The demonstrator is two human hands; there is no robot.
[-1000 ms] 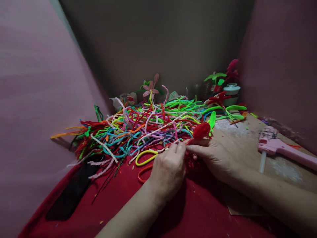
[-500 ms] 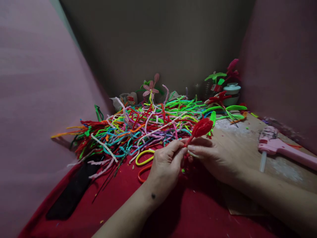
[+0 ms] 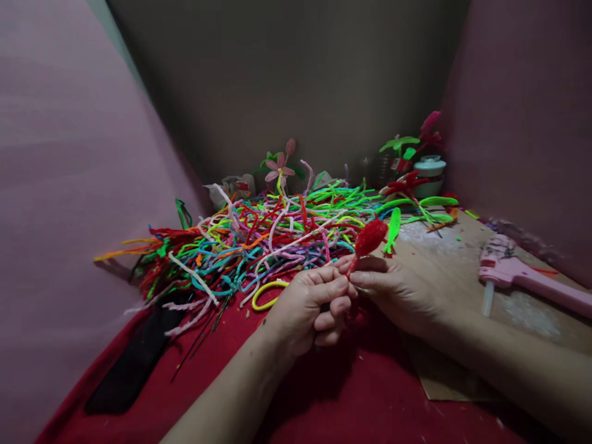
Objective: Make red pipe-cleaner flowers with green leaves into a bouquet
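Note:
A red pipe-cleaner flower bud (image 3: 371,238) points up and to the right between my hands, in the middle of the head view. My right hand (image 3: 401,290) pinches its thin red stem just under the bud, thumb toward me. At the stem's lower end, my left hand (image 3: 314,303) is closed with thumb and forefinger together and the other fingers curled. The rest of the stem is hidden by the fingers. A yellow scissor handle loop (image 3: 269,296) lies beside my left hand on the red cloth (image 3: 222,385).
A heap of coloured pipe cleaners (image 3: 277,237) spreads behind my hands. To the right lies a pink hot glue gun (image 3: 522,271) on a board (image 3: 448,376). A black case (image 3: 132,364) is at left. Finished flowers (image 3: 280,168) and a lidded pot (image 3: 430,172) stand by the wall.
The red bud has shifted slightly left and stands more upright. My left hand has rolled, now showing its curled fingers, and covers the orange-red loop. The right hand keeps its pinch.

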